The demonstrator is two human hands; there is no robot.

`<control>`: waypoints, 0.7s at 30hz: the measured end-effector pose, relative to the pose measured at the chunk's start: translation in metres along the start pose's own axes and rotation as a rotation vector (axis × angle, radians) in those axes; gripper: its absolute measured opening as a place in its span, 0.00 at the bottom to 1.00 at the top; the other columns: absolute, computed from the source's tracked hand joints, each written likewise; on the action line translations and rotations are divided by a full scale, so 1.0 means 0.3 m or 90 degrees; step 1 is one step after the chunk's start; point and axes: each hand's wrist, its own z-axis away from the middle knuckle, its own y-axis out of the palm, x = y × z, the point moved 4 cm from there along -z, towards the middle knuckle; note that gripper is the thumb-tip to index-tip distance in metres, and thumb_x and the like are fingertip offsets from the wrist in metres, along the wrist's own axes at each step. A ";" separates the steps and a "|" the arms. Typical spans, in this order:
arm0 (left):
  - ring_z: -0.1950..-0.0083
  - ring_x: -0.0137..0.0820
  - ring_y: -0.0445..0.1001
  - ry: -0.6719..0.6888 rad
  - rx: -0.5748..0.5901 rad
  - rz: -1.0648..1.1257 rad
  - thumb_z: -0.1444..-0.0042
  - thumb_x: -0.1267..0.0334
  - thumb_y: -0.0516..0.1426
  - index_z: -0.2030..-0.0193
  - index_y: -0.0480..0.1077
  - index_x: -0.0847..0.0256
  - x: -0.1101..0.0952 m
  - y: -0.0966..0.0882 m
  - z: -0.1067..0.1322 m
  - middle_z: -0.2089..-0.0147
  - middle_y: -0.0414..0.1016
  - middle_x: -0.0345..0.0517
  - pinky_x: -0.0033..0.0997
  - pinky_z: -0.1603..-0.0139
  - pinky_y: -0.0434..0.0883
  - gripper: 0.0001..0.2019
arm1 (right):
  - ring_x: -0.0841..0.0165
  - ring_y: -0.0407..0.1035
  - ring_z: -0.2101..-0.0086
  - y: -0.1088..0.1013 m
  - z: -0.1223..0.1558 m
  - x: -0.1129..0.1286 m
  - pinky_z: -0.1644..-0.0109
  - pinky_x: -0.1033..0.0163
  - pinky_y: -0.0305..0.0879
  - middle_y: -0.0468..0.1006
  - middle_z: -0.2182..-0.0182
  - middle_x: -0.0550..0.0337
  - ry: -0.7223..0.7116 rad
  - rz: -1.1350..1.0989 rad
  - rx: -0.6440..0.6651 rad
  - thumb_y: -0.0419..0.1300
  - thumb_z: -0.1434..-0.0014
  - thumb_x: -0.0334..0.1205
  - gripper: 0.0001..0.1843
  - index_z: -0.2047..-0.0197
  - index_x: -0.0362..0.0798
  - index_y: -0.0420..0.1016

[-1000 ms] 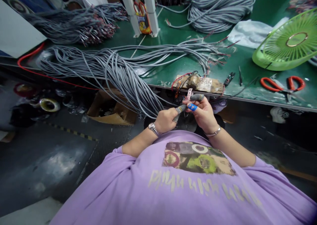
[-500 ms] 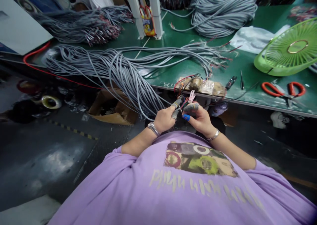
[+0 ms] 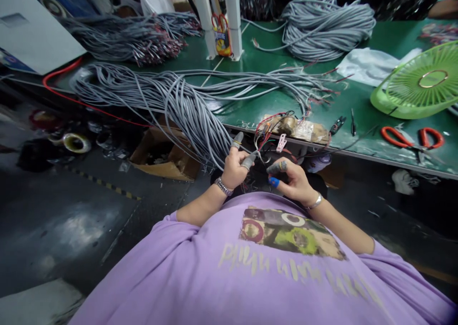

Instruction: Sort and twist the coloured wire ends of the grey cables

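Observation:
My left hand [image 3: 236, 166], with grey finger covers and a watch at the wrist, is closed on the end of a grey cable. Thin coloured wires [image 3: 260, 146] fan out of that end, just past the thumb. To the right, my right hand [image 3: 294, 181] is curled in a pinch, a grey cover on its index finger and blue on its thumb. A thin dark strand leads toward those fingertips; what they hold is too small to make out. A pink clip [image 3: 282, 142] at the bench edge is just above the right hand, beside a taped block [image 3: 304, 129].
A thick bundle of grey cables [image 3: 195, 110] hangs over the green bench [image 3: 265, 108] edge on the left. Farther back lies a coiled cable [image 3: 329, 26]. On the right are red-handled scissors [image 3: 395, 138], small cutters [image 3: 338, 124] and a green fan [image 3: 425, 84]. A cardboard box [image 3: 168, 160] stands below.
My hands have moved apart: the right shifted right and down, and the left index finger lifted from the wires. The coloured wires now show between the hands. The view tilted slightly.

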 end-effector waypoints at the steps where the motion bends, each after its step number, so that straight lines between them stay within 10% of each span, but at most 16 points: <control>1: 0.75 0.24 0.71 0.012 -0.012 -0.010 0.40 0.60 0.59 0.31 0.53 0.64 0.000 -0.003 0.001 0.71 0.78 0.38 0.23 0.71 0.67 0.33 | 0.67 0.71 0.69 -0.005 0.008 -0.008 0.63 0.61 0.69 0.77 0.68 0.57 0.036 -0.024 -0.008 0.62 0.42 0.40 0.06 0.61 0.48 0.76; 6: 0.72 0.25 0.73 0.081 -0.021 -0.089 0.40 0.61 0.59 0.34 0.56 0.65 -0.011 0.003 0.022 0.69 0.79 0.41 0.23 0.69 0.68 0.30 | 0.68 0.67 0.72 -0.053 0.001 -0.049 0.65 0.62 0.65 0.74 0.73 0.59 0.230 0.047 -0.198 0.54 0.35 0.53 0.17 0.61 0.48 0.75; 14: 0.69 0.28 0.76 0.127 0.014 -0.158 0.42 0.62 0.60 0.51 0.69 0.64 -0.004 0.027 0.038 0.68 0.80 0.46 0.26 0.64 0.71 0.14 | 0.70 0.59 0.76 0.060 -0.074 -0.066 0.70 0.64 0.53 0.70 0.78 0.60 0.289 0.173 0.061 0.51 0.35 0.53 0.21 0.73 0.47 0.65; 21: 0.77 0.22 0.71 -0.066 -0.007 0.076 0.44 0.55 0.61 0.57 0.72 0.63 0.024 0.013 -0.013 0.73 0.75 0.38 0.20 0.75 0.67 0.14 | 0.69 0.58 0.74 0.122 -0.057 0.073 0.66 0.62 0.54 0.68 0.78 0.58 -0.058 0.250 0.232 0.48 0.34 0.42 0.18 0.75 0.47 0.63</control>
